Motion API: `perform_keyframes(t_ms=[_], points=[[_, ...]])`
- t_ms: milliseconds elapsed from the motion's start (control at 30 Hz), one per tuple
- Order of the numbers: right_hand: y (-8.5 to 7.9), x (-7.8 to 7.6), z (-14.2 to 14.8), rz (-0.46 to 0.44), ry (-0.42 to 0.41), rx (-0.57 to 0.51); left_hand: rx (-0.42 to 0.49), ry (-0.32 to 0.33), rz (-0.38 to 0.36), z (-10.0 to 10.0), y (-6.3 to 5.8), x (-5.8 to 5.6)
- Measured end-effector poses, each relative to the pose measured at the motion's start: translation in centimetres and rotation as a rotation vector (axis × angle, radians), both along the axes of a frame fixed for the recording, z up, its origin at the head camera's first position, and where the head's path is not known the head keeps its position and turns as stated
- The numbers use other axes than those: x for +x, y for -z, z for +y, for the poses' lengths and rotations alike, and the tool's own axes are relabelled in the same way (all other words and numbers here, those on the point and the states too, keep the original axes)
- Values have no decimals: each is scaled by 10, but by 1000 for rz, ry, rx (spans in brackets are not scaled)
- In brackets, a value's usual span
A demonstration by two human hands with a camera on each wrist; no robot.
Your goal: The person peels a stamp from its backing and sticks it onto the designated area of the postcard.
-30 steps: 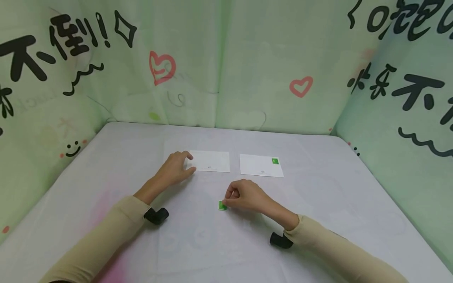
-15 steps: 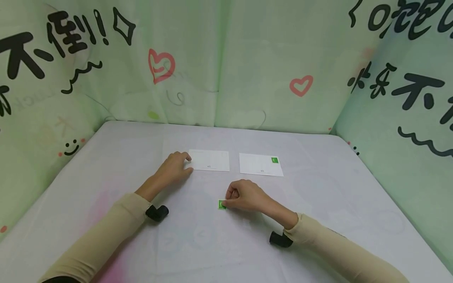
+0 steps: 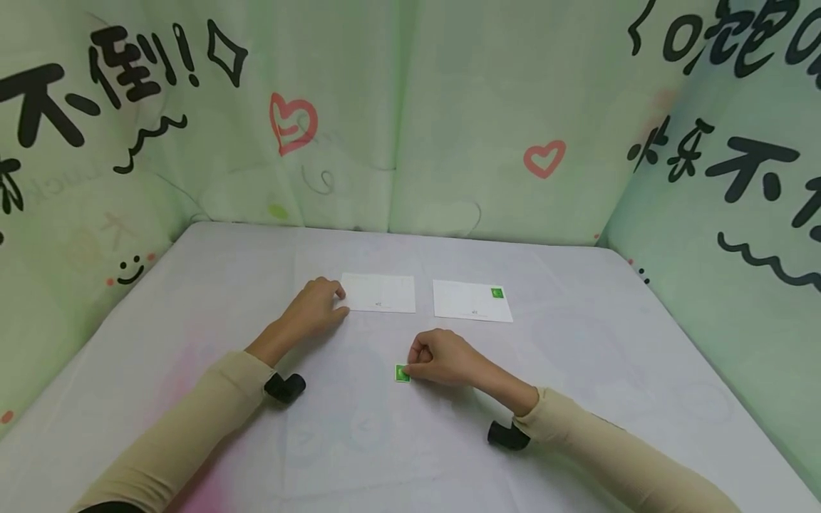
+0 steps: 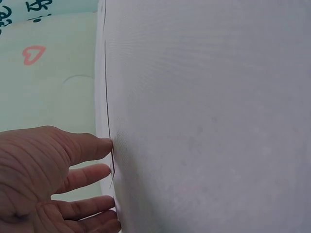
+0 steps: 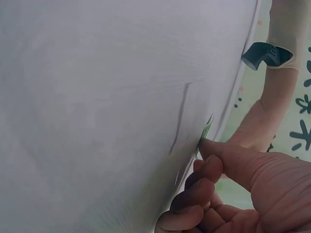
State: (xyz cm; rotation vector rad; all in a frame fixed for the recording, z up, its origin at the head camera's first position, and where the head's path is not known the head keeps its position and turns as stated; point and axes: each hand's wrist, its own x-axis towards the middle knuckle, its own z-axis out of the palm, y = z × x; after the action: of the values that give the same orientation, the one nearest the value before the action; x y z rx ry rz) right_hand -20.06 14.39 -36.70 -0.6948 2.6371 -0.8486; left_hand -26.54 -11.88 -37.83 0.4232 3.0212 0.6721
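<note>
My left hand point(image 3: 314, 308) rests at the left end of a blank white postcard point(image 3: 383, 293), its thumb and fingers spread apart at the edge. In the left wrist view the fingertips point(image 4: 108, 145) touch down along the thin line of the card. Nearer to me, my right hand point(image 3: 447, 358) pinches a small green postage stamp point(image 3: 400, 373) with a white border between thumb and index finger. The right wrist view shows that stamp point(image 5: 207, 128) edge-on, standing out past the thumb tip, close over the table; the other fingers are curled.
To the right of the blank card lies a second white postcard point(image 3: 465, 303), with a green stamp point(image 3: 497, 293) in its upper right corner. A white cloth covers the table point(image 3: 359, 456). Green printed curtains point(image 3: 449, 107) enclose its back and sides.
My left hand has drawn back slightly to the left, so its fingers overlap the card less. The right hand keeps its pinch on the stamp in nearly the same place.
</note>
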Motion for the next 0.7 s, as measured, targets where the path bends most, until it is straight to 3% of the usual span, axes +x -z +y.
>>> perform_keyframes(t_ms=[400, 700], points=[[1, 2, -5, -23, 31, -38, 45, -11, 8, 0, 1, 3], [-2, 7, 3, -57, 80, -199, 174, 34, 55, 11, -11, 30]])
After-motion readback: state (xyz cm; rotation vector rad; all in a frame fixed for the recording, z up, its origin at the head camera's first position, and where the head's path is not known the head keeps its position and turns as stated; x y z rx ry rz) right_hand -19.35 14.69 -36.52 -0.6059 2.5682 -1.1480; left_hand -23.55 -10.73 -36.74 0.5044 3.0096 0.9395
